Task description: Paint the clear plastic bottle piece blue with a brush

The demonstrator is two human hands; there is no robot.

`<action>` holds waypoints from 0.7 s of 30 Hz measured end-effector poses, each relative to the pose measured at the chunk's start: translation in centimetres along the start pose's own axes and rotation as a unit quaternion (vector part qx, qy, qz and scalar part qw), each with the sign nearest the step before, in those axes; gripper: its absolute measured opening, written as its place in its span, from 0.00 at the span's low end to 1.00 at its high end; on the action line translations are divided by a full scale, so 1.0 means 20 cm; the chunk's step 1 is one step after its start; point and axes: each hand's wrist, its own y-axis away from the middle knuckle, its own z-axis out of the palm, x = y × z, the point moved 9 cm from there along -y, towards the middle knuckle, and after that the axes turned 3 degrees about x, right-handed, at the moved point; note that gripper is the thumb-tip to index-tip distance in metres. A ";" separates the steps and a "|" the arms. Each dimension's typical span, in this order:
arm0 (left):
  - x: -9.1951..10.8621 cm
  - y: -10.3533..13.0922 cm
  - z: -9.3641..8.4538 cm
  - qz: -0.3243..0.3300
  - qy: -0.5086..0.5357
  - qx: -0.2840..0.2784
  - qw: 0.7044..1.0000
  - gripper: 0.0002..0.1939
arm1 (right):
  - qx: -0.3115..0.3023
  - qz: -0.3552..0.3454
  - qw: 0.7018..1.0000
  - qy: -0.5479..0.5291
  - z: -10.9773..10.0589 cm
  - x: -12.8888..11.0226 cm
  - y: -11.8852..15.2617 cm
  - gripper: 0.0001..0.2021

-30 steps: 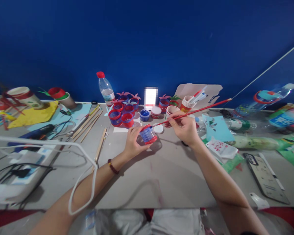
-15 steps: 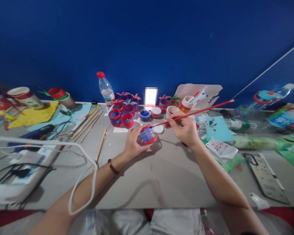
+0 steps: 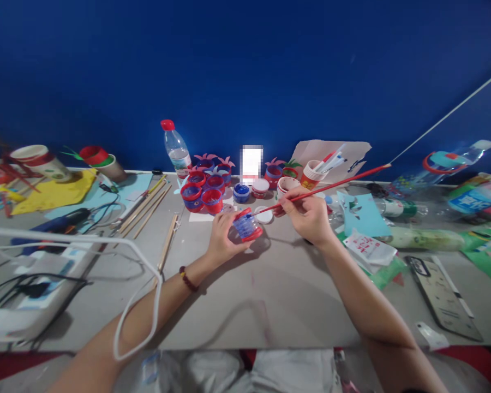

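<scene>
My left hand [image 3: 224, 236] is closed around a small clear plastic cup [image 3: 246, 226] with red bands at both ends and blue paint on its side. The cup is tilted above the table. In my right hand [image 3: 306, 214] is a long red paintbrush [image 3: 343, 179], pinched near its lower part. Its bristle tip touches the cup's wall or hovers just over it; I cannot tell which. Behind the cup stand an open jar of blue paint [image 3: 241, 192] and a closed jar with a white lid [image 3: 260, 188]. A loose white lid [image 3: 264, 214] lies by the brush.
Several red and blue painted cups [image 3: 212, 201] stand beside a water bottle [image 3: 177, 148] at back left. Wooden sticks [image 3: 145, 210] and a power strip [image 3: 45, 289] lie left. A paper cup of pens [image 3: 312, 173], plastic bottles and a phone [image 3: 442, 297] are right.
The brush tip has moved slightly left and down, onto or closer to the cup's painted side. My left hand and the cup have stayed nearly still.
</scene>
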 end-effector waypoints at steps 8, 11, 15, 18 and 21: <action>0.01 -0.02 -0.01 -0.011 0.003 -0.004 1.000 0.36 | 0.025 0.011 1.000 0.016 -0.04 0.00 -0.03 0.18; 0.00 -0.01 -0.01 -0.004 0.007 0.005 1.000 0.35 | 0.021 0.038 0.999 -0.025 -0.05 0.03 -0.03 0.19; -0.01 -0.01 -0.01 -0.004 0.001 0.009 1.000 0.35 | -0.012 0.063 0.996 -0.063 -0.01 0.07 -0.01 0.17; -0.01 -0.01 -0.01 -0.002 0.001 0.010 1.000 0.34 | -0.026 0.053 0.997 -0.048 0.03 0.06 0.00 0.17; 0.01 -0.01 -0.02 0.006 0.010 0.022 1.000 0.34 | -0.026 0.039 0.998 -0.036 0.03 0.04 -0.01 0.18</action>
